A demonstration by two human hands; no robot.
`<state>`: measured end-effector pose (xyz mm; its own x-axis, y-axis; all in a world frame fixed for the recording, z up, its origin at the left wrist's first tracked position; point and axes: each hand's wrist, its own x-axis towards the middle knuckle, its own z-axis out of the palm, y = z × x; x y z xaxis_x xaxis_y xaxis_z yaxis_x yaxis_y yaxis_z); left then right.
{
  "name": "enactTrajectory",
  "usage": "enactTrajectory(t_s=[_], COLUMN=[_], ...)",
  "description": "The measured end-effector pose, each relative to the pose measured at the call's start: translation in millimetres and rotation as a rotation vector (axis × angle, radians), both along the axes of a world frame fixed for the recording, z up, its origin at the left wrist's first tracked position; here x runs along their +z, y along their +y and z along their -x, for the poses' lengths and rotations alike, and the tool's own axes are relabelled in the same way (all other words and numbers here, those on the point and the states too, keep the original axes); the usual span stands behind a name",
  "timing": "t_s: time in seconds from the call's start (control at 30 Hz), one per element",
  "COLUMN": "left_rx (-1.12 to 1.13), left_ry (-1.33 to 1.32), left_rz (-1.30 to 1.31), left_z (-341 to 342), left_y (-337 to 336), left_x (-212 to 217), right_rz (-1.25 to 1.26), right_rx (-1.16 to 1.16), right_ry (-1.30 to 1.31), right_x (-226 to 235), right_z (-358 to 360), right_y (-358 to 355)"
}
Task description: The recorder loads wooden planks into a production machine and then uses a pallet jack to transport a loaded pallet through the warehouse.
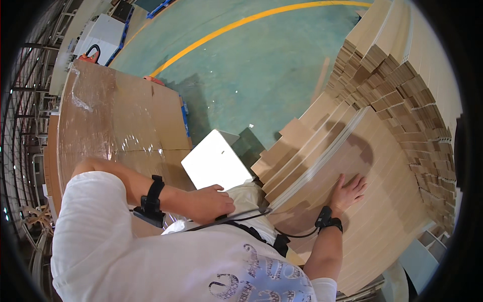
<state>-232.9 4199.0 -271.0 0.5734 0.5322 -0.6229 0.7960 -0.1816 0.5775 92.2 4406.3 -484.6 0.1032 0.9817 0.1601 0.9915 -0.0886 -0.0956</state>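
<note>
My right hand [349, 193] lies with its fingers spread on the top of a stack of flat brown cardboard sheets [387, 216]. It grips nothing there. My left hand [213, 204] is drawn in at my waist, its fingers curled near the black strap and cable [246, 217]; whether anything is in them is hidden. Just beyond the left hand is a white box-shaped thing [214, 160] with a small dark slot in its top. Pale strips [322, 168] run along the left side of the cardboard stack. Each wrist wears a black band with a small device.
To the left stands a large cardboard load [136, 121] wrapped in clear film, on a blue pallet [185, 116]. More cardboard is piled high in layers [402, 110] at the right. A curved yellow line [241, 22] crosses the green floor [251, 65] ahead. White cartons [100, 38] stand far left.
</note>
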Motion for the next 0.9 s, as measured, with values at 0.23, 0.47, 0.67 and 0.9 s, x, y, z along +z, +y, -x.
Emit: enactTrajectory(t_s=[0.23, 0.47, 0.67, 0.9], left_rx=[0.281, 0.378, 0.326, 0.144], left_ry=[-0.274, -0.689, -0.537, -0.651], left_rz=[0.075, 0.085, 0.432, 0.138], left_z=[11.4, 14.0, 8.7, 0.9], left_y=[-22.8, -35.4, -3.1, 10.3], left_x=[5.3, -25.0, -25.5, -35.8], right_rz=[-0.100, 0.003, 0.016, 0.009], right_rx=[0.003, 0.009, -0.012, 0.000], right_ry=[-0.024, 0.060, 0.138, 0.135], right_x=[-5.4, -8.5, -2.2, -1.8], right_z=[-8.7, 4.4, 4.0, -1.1], right_y=[11.8, -11.9, -10.7, -7.8])
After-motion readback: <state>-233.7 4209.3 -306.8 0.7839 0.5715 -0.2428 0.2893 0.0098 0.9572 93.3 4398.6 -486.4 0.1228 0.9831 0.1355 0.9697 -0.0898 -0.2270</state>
